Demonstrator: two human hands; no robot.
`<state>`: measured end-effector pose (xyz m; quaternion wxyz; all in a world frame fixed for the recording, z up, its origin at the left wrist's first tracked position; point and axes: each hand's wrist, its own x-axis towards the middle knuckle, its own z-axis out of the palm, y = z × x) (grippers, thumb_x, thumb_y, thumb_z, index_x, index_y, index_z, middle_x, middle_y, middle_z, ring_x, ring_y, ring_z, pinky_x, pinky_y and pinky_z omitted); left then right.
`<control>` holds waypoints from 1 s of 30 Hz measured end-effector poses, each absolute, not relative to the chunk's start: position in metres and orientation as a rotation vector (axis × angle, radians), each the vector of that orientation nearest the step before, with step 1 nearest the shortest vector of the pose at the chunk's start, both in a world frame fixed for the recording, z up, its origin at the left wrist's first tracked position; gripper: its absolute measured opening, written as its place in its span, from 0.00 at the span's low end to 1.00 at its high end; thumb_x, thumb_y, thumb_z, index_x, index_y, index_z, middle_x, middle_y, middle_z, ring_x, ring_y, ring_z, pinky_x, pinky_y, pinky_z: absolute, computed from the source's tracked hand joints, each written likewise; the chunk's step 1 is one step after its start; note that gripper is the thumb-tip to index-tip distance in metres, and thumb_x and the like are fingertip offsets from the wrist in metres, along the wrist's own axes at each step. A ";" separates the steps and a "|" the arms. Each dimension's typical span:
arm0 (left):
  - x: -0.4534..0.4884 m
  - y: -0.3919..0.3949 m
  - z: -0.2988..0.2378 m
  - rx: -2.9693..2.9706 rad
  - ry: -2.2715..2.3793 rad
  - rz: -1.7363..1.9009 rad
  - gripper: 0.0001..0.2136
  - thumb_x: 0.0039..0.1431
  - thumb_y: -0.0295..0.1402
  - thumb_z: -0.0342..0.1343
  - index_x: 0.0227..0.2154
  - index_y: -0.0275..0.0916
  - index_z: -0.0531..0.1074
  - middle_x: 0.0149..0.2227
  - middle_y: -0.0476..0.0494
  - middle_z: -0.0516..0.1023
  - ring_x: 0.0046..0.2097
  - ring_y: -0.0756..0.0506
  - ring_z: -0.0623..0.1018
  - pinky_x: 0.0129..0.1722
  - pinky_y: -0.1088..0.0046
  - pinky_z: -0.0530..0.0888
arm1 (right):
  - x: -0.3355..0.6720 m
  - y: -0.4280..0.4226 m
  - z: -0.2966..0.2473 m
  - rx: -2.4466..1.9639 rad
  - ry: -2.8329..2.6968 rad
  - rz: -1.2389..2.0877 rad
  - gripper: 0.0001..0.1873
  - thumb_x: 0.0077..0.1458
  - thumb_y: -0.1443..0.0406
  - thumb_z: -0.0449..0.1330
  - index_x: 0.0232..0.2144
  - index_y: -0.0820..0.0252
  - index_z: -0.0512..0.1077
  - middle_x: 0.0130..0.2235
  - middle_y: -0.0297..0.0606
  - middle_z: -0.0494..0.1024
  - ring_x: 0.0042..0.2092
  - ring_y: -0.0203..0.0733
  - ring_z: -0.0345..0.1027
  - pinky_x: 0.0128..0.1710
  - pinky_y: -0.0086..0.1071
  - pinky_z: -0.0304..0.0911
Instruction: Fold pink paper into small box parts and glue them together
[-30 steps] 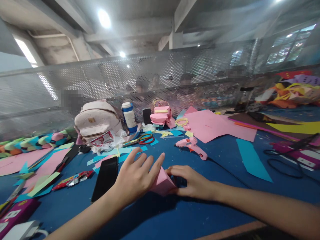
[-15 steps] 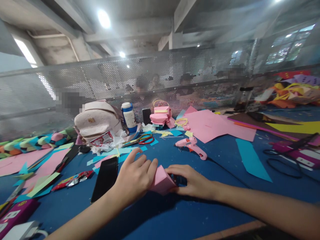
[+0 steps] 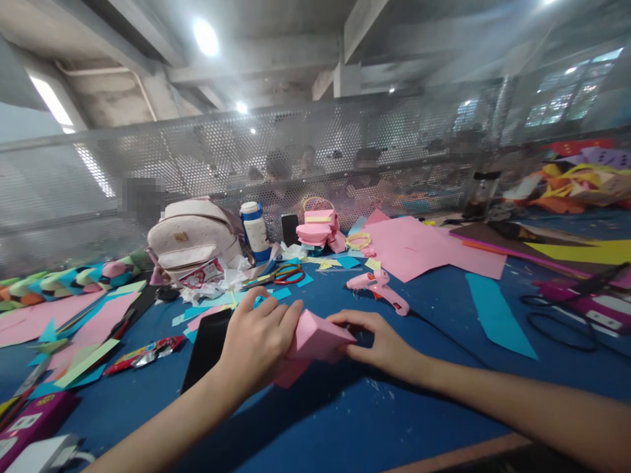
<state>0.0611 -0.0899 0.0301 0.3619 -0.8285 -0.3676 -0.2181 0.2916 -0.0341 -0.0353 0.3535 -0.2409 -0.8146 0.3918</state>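
Hands: two bare hands meet low in the head view. The left hand (image 3: 259, 335) is curled around the near side of one folded pink paper piece (image 3: 319, 335), while the right hand (image 3: 382, 343) pinches its far corner, index finger on top.
Paper piece: one, wedge-shaped, gripped between both hands and lifted just clear of the blue worktop (image 3: 345, 420), front and centre.
Phones: two. One black smartphone (image 3: 207, 347) lies flat just beside the left hand. A second dark phone (image 3: 290, 228) stands upright farther back.
Wrapper: one crumpled red snack wrapper (image 3: 142, 351) lies left of the flat smartphone.
Strip: one long cyan paper strip (image 3: 495, 315) lies well apart to the right.
Glue gun: one pink hot-glue gun (image 3: 377, 289) rests on its side beyond the hands.
Scissors: one red-handled pair of scissors (image 3: 288, 274) lies among cyan and yellow scraps.
Sheets: several large pink paper sheets (image 3: 419, 246) overlap behind the glue gun; an exact count cannot be made out.
Backpack: one cream-coloured backpack (image 3: 190, 240) sits at the back left.
Bottle: one white bottle with a blue cap (image 3: 255, 230) stands just beside the backpack, near the upright phone.
Stack: one pile of pink cut shapes (image 3: 318, 230) stands right of the upright phone.
Screen: one perforated grey metal screen (image 3: 197, 151) closes off the far edge, with blurred people seated behind it.
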 end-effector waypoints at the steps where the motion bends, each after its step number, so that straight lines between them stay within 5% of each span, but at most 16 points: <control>1: 0.061 -0.090 0.030 -2.128 -0.957 -0.581 0.11 0.60 0.28 0.47 0.38 0.33 0.75 0.24 0.45 0.78 0.27 0.44 0.74 0.39 0.60 0.68 | 0.292 -0.034 -0.035 -0.626 -2.095 1.017 0.19 0.55 0.59 0.63 0.48 0.59 0.74 0.47 0.42 0.79 0.45 0.46 0.71 0.42 0.35 0.65; 9: 0.061 -0.092 0.031 -2.132 -0.960 -0.637 0.13 0.58 0.23 0.45 0.24 0.37 0.73 0.18 0.48 0.72 0.22 0.46 0.69 0.36 0.63 0.66 | 0.297 -0.032 -0.037 -0.606 -2.054 1.055 0.24 0.57 0.48 0.61 0.48 0.59 0.74 0.45 0.41 0.78 0.45 0.45 0.70 0.43 0.35 0.63; 17: 0.059 -0.086 0.026 -2.183 -0.997 -0.594 0.09 0.55 0.25 0.50 0.34 0.35 0.75 0.24 0.46 0.78 0.25 0.44 0.74 0.38 0.61 0.65 | 0.292 -0.036 -0.033 -0.585 -2.172 1.189 0.21 0.57 0.54 0.63 0.49 0.58 0.74 0.45 0.39 0.79 0.43 0.43 0.70 0.42 0.34 0.64; 24: 0.056 -0.076 0.021 -2.351 -1.393 -0.414 0.22 0.56 0.23 0.49 0.54 0.36 0.68 0.36 0.43 0.83 0.36 0.40 0.80 0.42 0.60 0.66 | 0.290 -0.032 -0.037 -0.612 -2.010 1.344 0.21 0.59 0.55 0.62 0.51 0.61 0.73 0.46 0.41 0.78 0.47 0.47 0.72 0.46 0.36 0.66; 30: 0.056 -0.074 0.025 -2.479 -1.652 -0.358 0.20 0.61 0.26 0.44 0.55 0.38 0.67 0.36 0.44 0.82 0.36 0.39 0.77 0.36 0.65 0.67 | 0.290 -0.031 -0.034 -0.614 -1.965 1.348 0.19 0.61 0.55 0.60 0.50 0.60 0.74 0.48 0.41 0.78 0.48 0.47 0.72 0.46 0.35 0.66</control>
